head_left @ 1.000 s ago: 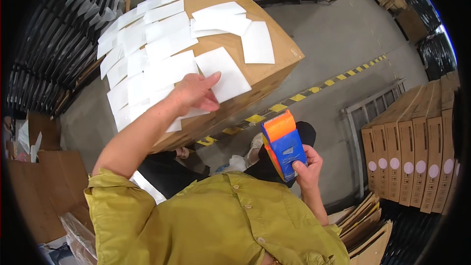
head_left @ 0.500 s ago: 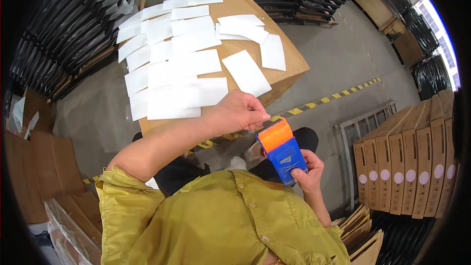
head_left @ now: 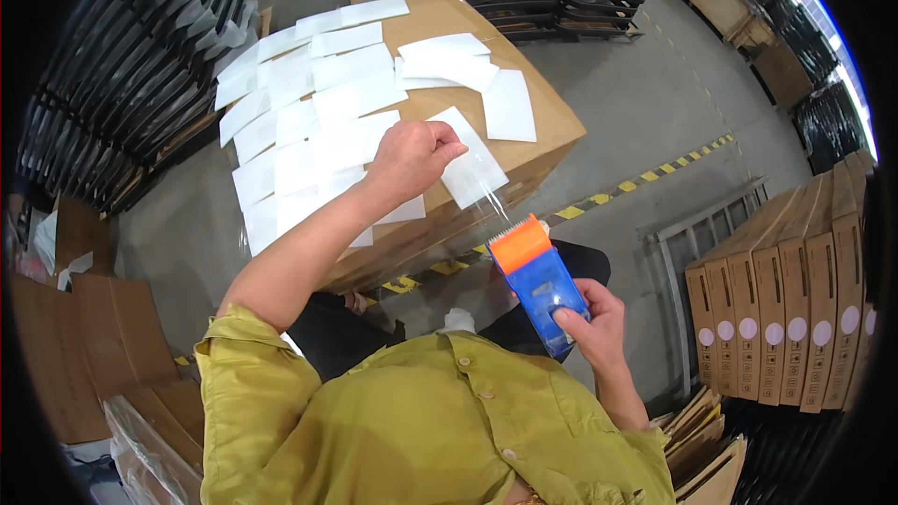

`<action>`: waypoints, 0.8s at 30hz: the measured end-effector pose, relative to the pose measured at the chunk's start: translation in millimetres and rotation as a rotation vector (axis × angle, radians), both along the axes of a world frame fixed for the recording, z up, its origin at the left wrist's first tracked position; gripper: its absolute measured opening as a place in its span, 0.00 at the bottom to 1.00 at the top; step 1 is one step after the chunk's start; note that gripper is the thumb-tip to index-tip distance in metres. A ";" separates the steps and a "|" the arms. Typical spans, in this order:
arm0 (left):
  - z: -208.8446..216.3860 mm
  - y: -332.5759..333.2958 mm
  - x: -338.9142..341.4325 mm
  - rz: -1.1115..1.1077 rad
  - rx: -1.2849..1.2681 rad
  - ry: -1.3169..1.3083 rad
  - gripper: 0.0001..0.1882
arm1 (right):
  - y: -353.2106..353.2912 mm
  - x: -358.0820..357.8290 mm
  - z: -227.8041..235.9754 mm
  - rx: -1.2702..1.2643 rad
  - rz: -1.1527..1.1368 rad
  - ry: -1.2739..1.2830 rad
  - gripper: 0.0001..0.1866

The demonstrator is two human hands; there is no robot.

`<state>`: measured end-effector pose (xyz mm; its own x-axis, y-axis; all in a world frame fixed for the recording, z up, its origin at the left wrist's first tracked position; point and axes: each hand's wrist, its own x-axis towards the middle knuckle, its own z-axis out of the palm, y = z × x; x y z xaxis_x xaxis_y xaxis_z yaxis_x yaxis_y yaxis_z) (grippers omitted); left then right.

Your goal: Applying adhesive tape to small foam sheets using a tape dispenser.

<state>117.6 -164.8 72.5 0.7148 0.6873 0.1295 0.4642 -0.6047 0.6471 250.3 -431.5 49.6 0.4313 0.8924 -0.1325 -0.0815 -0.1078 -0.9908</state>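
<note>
Head view: pinching a strip of clear tape [head_left: 496, 204] between closed thumb and fingertips of the left hand [head_left: 414, 161], over a white sheet [head_left: 458, 182] on the cardboard box [head_left: 554, 120]; gripping the blue-and-orange tape dispenser [head_left: 535, 288] in the closed right hand [head_left: 597, 325], with thumb on its face, at the strip's other end, on the box's near side

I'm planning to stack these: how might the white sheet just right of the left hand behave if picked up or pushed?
The white sheet is probably light, since it looks thin. It may be somewhat floppy: a similar sheet farther back curves. If pushed, it would likely slide rather than roll, as it lies nearly flat on the cardboard box.
</note>
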 end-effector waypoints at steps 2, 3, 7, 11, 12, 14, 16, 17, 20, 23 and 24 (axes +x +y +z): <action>-17.4 9.8 6.0 0.016 0.141 -0.054 0.08 | 16.0 2.7 0.1 -0.003 -0.011 -0.002 0.17; -24.7 14.5 9.8 0.026 0.272 -0.120 0.08 | 23.1 5.6 0.7 -0.016 -0.012 0.009 0.17; -41.4 28.5 20.3 0.014 0.311 -0.124 0.07 | 43.2 15.1 -2.4 -0.061 -0.011 -0.018 0.18; -55.1 38.7 25.6 0.054 0.324 -0.093 0.07 | 59.0 23.3 -9.4 -0.128 0.007 -0.101 0.22; -58.4 40.3 24.9 0.066 0.330 -0.056 0.07 | 63.9 24.1 -9.2 -0.130 0.005 -0.098 0.22; -68.8 41.8 23.7 0.099 0.409 0.001 0.07 | 72.3 25.6 -8.8 -0.208 0.041 -0.082 0.23; -63.8 39.2 25.0 0.133 0.486 0.059 0.07 | 76.6 26.2 -13.5 -0.220 0.043 -0.065 0.23; -59.2 37.7 28.1 0.244 0.659 -0.022 0.09 | 77.8 25.6 -16.7 -0.229 0.047 -0.052 0.23; -33.2 17.1 16.0 0.319 0.597 -0.170 0.10 | 70.6 30.6 -25.9 -0.249 0.052 -0.044 0.22; -19.8 -38.9 -22.4 0.161 -0.409 -0.120 0.14 | 55.6 29.8 -23.7 -0.203 0.006 0.012 0.21; -32.9 -58.8 -33.7 0.176 -0.868 -0.219 0.21 | 51.5 27.1 -21.3 -0.210 0.021 0.018 0.21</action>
